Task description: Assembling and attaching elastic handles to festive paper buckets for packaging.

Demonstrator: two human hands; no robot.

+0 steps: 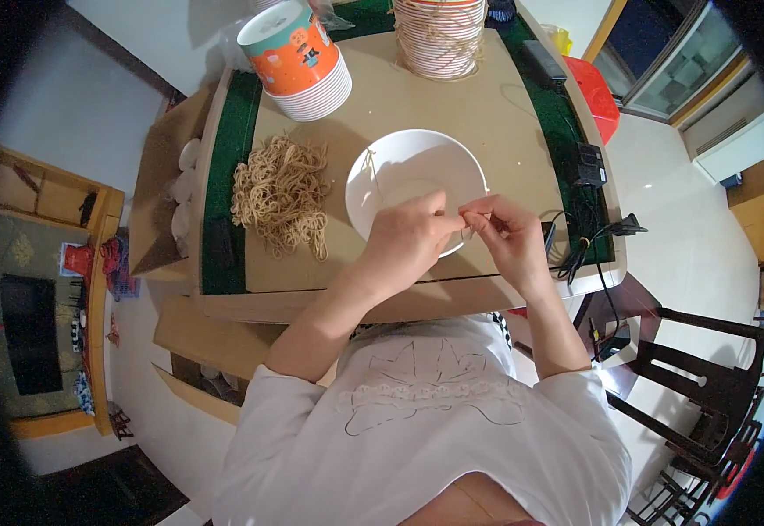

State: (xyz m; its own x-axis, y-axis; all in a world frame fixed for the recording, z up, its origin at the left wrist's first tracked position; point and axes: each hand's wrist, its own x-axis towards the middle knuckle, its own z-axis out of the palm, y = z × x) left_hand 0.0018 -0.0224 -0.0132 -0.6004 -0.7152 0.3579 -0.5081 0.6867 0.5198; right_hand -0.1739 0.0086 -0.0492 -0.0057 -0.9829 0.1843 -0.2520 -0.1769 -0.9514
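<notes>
The left hand and right hand are pinching a thin tan string over the round white paper bucket near its right rim.

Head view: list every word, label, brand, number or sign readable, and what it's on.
None readable.
White bucket by the hands: no text visible.
Orange-and-teal printed bucket: pictures show; any lettering too small.
White shirt: line print, no legible words.
Black power adapter: marks too small.

smth paper tub (twine rough)
</notes>
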